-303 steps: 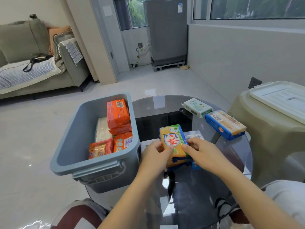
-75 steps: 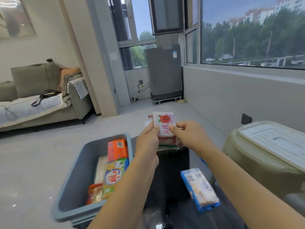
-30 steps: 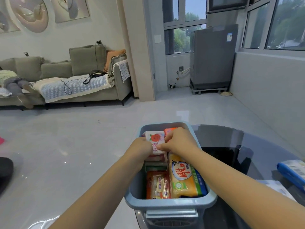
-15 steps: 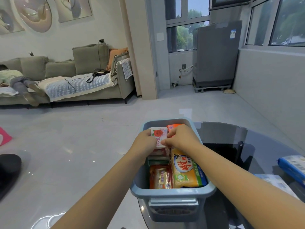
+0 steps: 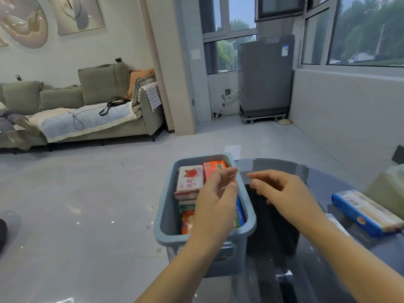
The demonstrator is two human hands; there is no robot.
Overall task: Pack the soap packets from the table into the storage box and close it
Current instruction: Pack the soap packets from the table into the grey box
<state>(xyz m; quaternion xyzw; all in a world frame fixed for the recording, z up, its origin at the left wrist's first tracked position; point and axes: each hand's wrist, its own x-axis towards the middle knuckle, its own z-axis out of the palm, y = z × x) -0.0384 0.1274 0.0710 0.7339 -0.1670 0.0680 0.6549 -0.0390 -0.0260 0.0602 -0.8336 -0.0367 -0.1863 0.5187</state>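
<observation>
Both empty, fingers loosely spread: left hand (image 5: 215, 200) above the storage box (image 5: 167, 224), right hand (image 5: 282, 191) just beside its rim. Right of those fingers, on the table (image 5: 317, 270), blue soap packet (image 5: 367, 212); probably firm, slick-wrapped, best pinched across long edges

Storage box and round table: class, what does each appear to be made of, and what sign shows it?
Storage box: looks like matte grey-blue moulded plastic, given its rounded, thick rim. Table: apparently dark tinted glass, glossy, since it mirrors window light and shows shapes beneath.
</observation>
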